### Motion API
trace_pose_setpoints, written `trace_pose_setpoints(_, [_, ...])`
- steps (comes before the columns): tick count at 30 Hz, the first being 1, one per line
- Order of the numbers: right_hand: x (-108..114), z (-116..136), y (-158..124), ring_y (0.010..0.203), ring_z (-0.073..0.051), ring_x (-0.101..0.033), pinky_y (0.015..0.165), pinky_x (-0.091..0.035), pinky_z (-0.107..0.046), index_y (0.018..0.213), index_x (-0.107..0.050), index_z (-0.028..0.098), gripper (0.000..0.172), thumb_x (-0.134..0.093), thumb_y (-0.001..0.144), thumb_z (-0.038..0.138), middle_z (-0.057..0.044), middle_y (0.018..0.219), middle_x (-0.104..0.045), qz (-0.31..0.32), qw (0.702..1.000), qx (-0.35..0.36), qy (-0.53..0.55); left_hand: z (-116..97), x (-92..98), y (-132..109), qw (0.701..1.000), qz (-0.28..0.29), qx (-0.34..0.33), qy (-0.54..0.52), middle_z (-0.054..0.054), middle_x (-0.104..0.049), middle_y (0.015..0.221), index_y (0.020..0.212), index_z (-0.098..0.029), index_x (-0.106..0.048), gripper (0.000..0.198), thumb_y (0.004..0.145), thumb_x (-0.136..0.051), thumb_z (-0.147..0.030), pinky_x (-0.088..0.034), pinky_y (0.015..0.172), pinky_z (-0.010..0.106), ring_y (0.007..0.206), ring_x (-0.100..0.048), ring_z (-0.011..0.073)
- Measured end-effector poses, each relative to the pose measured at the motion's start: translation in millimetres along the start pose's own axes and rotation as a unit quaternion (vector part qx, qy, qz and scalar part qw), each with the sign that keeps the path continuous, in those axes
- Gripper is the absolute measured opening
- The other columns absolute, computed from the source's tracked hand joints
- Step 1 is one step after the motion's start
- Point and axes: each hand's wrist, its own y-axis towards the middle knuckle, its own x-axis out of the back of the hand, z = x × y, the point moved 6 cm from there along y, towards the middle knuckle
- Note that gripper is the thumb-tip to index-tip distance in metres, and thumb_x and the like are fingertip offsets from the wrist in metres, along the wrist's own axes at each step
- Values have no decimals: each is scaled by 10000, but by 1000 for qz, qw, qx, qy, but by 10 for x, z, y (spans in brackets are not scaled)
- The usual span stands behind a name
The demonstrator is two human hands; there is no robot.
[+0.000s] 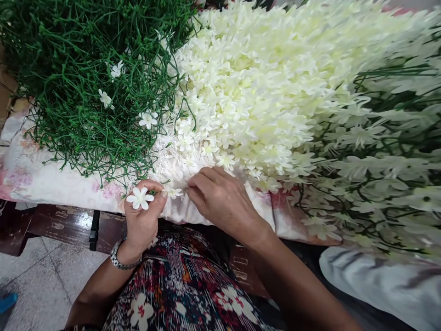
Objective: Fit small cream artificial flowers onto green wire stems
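My left hand (143,216) is closed around a thin green stem with a small white artificial flower (139,197) on it, and a metal watch sits on that wrist. My right hand (220,200) is pinched at the tip of the same stem, where a second small white bloom (174,192) sits between the two hands. Both hands rest at the near edge of a big heap of loose cream-white flower heads (262,87). A tangle of bare green stems (86,78) lies to the left of the heap.
The piles lie on a floral cloth (37,177) spread over a dark wooden table (65,225). Finished stems with white flowers (382,174) are stacked at the right. A white bag or sheet (379,285) lies at the lower right. Tiled floor (41,280) shows at the lower left.
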Motion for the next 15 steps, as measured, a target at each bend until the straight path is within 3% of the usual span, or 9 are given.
trace_pose_setpoints(7, [118, -131, -75, 580, -96, -470, 553, -375, -229, 655, -509, 154, 60, -505, 714, 146, -2, 621, -508, -67, 984, -39, 163, 26, -56, -23, 995, 24, 32, -91, -44, -437, 572, 687, -171, -505, 91, 704, -583, -214, -252, 405, 204, 418, -324, 34])
trace_pose_setpoints(9, [140, -190, -118, 548, -75, -467, 519, -373, -204, 722, -523, 158, 28, -519, 706, 135, 19, 616, -510, -78, 962, -66, 253, 24, -97, -24, 989, 33, 48, -137, -61, -394, 517, 675, -170, -497, 93, 705, -583, -190, -232, 397, 193, 398, -308, 28])
trace_pose_setpoints(12, [159, -236, -211, 573, -70, -494, 523, -388, -196, 819, -544, 179, 113, -530, 718, 131, 22, 676, -545, -100, 915, -106, 377, 13, -168, -25, 975, 48, 80, -203, -77, -350, 472, 652, -168, -483, 107, 700, -577, -152, -208, 388, 180, 375, -290, 19])
trace_pose_setpoints(15, [180, -190, -309, 625, -90, -528, 559, -415, -220, 785, -556, 191, 89, -553, 720, 129, 13, 712, -566, -144, 870, -122, 456, 6, -217, -36, 965, 48, 110, -231, -85, -335, 459, 630, -167, -469, 125, 682, -580, -138, -203, 375, 168, 357, -287, 12])
